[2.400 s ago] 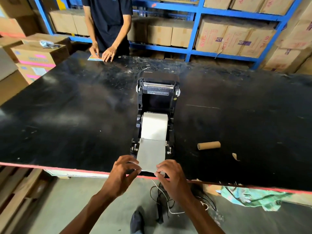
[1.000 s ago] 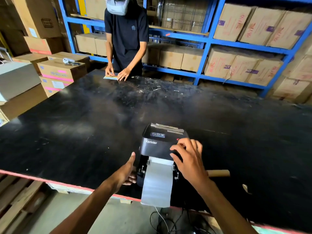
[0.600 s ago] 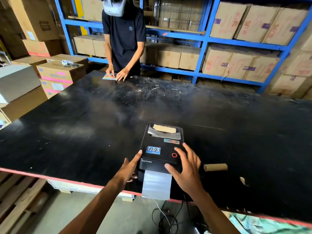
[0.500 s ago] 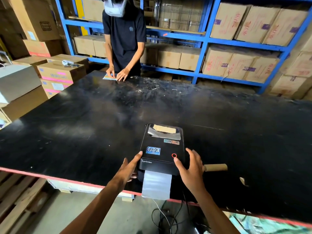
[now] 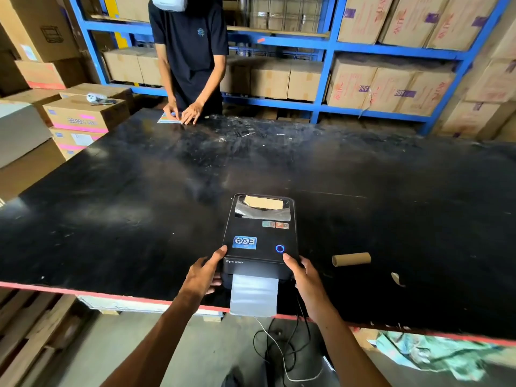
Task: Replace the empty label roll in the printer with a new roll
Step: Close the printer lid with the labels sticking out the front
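— From the head camera, where's the printer [image 5: 261, 236]?

— At the near edge of the black surface [image 5: 125, 191], lid closed, a strip of label paper [image 5: 253, 295] hanging out over that edge.

— And the hands?

— Left hand [image 5: 203, 273] clasps the printer's front left corner, thumb on the lid. Right hand [image 5: 303, 275] clasps the front right corner, thumb beside the blue-lit button [image 5: 279, 248].

— The old roll?

— The bare cardboard core [image 5: 351, 259] lies on the surface right of the printer, apart from it.
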Motion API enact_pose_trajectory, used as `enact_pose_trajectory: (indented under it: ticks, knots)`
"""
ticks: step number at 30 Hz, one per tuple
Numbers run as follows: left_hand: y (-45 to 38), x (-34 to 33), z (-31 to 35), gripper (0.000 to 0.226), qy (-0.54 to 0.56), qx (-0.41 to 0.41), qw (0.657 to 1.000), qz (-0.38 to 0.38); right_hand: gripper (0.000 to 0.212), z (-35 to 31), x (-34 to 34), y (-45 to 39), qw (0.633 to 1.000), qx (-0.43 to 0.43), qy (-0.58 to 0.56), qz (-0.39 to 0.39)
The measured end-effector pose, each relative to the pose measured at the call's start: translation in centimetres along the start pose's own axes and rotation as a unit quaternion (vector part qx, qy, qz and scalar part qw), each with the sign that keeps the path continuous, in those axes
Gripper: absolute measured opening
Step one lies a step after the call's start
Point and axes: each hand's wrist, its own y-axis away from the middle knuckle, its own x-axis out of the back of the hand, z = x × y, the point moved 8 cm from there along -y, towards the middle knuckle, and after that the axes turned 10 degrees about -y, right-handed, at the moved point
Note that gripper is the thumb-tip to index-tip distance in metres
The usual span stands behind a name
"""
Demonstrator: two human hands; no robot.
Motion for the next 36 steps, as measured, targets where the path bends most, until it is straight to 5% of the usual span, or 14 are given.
enact_pose_trajectory:
  ticks: [8, 31, 36]
  knots:
    - [-0.4, -0.3, -1.3, 0.067, 0.028, 0.035, 0.999, 0.01, 0.016, 1.4, 0.2, -0.8, 0.998, 0.013, -0.051, 0.032]
    - [-0.2, -0.5, -1.7, 0.058, 0.043, 0.03, 0.999, 0.016, 0.005, 1.5, 0.0, -0.7, 0.998, 0.035, -0.051, 0.024]
    - [-0.1, -0.6, -1.5, 0.053, 0.043, 0.022, 0.999, 0.013, 0.016, 1.8, 0.1, -0.9, 0.998, 0.031, -0.047, 0.02]
